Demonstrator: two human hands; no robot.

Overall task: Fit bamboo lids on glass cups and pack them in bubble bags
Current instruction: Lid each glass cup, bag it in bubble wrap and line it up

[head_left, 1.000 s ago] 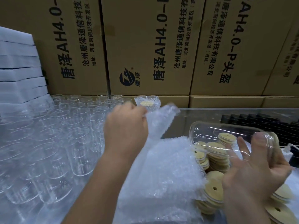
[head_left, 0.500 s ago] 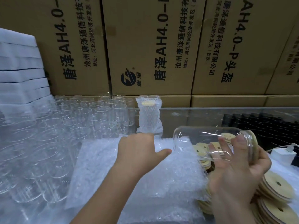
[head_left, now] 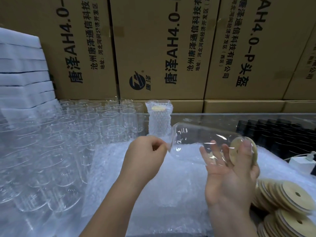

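Stacked cartons (head_left: 153, 48) close off the back. Below them a flat pile of bubble bags (head_left: 153, 194) fills the middle, likely kept there for quick reach, and empty cups (head_left: 85, 127) stand in rows on the left. Above the pile the right hand (head_left: 230, 182) grips a glass cup (head_left: 196, 142) on its side, base pointing at the left hand (head_left: 145, 156), seemingly ready for bagging. That hand's fingers are curled; whether they pinch a bag I cannot tell. The bamboo lid (head_left: 239, 149) is already seated, with the thumb across it

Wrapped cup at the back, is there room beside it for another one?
Yes: the bare strip of table right of the wrapped cup, before the black items. Its left is crowded with empty glass cups; bamboo lids fill the near right.
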